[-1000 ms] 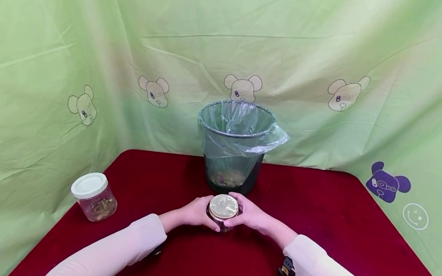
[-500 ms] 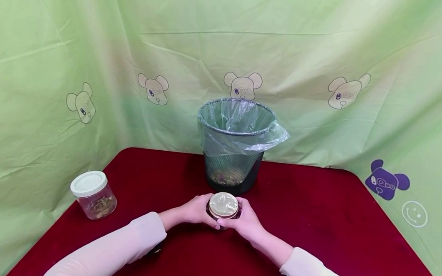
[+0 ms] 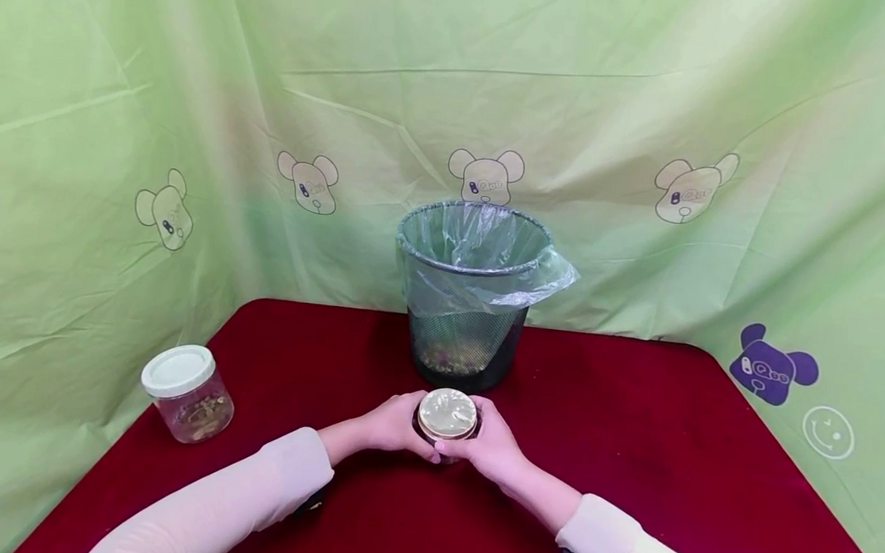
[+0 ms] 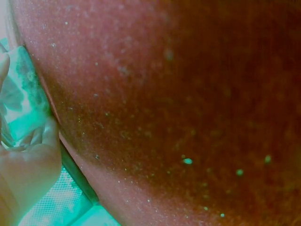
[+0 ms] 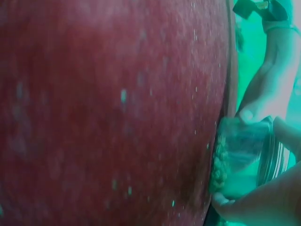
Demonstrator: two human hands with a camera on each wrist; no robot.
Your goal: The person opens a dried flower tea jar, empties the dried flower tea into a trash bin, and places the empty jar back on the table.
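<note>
Both hands hold a small clear jar (image 3: 446, 432) with a shiny gold-silver top (image 3: 446, 412) at the middle of the red table. My left hand (image 3: 395, 424) curls round its left side, and my right hand (image 3: 499, 446) grips its right side, thumb at the front. In the right wrist view the jar (image 5: 240, 160) has lumpy bits at its bottom, close to the red cloth; the left hand (image 5: 265, 96) reaches it from the far side, and my right hand (image 5: 263, 202) is nearest. The left wrist view shows only part of the left hand (image 4: 30, 174).
A mesh bin (image 3: 466, 336) with a clear plastic liner stands behind the jar, some debris at its bottom. Far left is a clear jar with a white lid (image 3: 179, 371) and brownish pieces inside. A green printed cloth (image 3: 609, 110) surrounds the red table (image 3: 615, 419).
My right hand has shifted on the jar: its fingers came down from the top's rim to the side, and its thumb moved left across the front. The left hand keeps its hold.
</note>
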